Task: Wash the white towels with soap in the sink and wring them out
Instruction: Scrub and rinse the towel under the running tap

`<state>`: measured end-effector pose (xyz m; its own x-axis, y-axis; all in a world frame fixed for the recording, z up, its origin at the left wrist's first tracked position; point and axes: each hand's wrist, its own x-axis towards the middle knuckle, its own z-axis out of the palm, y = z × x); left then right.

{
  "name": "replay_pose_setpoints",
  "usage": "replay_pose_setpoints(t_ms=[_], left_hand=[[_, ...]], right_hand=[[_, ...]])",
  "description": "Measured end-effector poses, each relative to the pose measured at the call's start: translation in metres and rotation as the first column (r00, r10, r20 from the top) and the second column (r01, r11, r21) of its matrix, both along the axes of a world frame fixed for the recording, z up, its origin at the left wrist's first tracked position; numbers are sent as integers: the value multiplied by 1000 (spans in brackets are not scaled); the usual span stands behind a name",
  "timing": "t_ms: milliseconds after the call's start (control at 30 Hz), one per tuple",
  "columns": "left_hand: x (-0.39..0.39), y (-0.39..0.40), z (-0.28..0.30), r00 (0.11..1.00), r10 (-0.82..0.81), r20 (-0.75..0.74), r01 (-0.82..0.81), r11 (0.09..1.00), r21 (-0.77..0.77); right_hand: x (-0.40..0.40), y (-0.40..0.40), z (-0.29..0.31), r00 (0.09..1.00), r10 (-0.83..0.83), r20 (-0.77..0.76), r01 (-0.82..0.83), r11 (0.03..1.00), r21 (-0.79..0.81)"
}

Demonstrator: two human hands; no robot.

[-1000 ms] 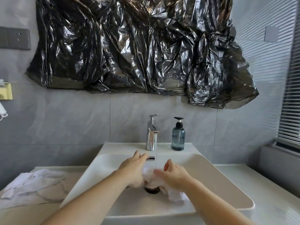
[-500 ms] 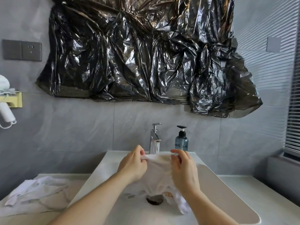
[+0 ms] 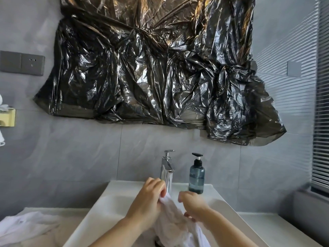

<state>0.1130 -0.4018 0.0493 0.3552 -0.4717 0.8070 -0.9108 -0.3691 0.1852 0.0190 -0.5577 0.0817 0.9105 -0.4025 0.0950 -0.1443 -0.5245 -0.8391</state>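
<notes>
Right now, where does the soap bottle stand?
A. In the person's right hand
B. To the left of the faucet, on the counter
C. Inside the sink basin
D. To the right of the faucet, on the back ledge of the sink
D: the soap bottle stands upright on the sink ledge, right of the faucet, untouched by either hand.

1. The person's bare left hand (image 3: 147, 198) and bare right hand (image 3: 193, 204) are showing uncovered from fingertips to wrist.
2. Behind the left hand, the left forearm (image 3: 110, 234) is running bare to the lower frame edge. Behind the right hand, the right forearm (image 3: 227, 230) is doing the same, and a shorter stretch of it is showing.
3. The left fingers (image 3: 160, 188) are glistening with a wet sheen at the knuckles and tips. The right fingers (image 3: 183, 196) are showing a duller surface.
4. Fingernail detail is appearing too small to tell.
5. The upper arms are lying outside the frame, so any clothing there cannot be told.
</notes>
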Motion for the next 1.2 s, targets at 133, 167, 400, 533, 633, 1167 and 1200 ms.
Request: replay_pose_setpoints(t_ms=[133, 167, 400, 533, 633, 1167, 1200], left_hand=[[1, -1, -6, 1000, 18, -5, -18, 999, -37], [2, -1, -8, 998, 47, -30, -48, 998, -45], [1, 1, -10, 852, 363, -378, -372, 927, 52], [0, -6, -9, 909, 155, -387, -169, 986, 0], [-10, -9, -3, 865, -50, -499, -4, 994, -106], [19, -19, 45, 756, -68, -650, -47, 986, -158], [20, -20, 50, 775, -86, -626, -31, 984, -174]], right_hand=[[9, -2, -11, 980, 119, -163, -144, 978, -151], [14, -4, -20, 986, 118, -119, -129, 987, -92], [14, -18, -25, 812, -205, 546, 272, 961, -43], [21, -16, -25, 771, -222, 597, 307, 951, -44], [25, -20, -29, 770, -201, 605, 326, 940, -103], [18, -12, -23, 829, 5, 560, 102, 982, -160], [20, -11, -18, 866, -15, 500, 97, 986, -138]])
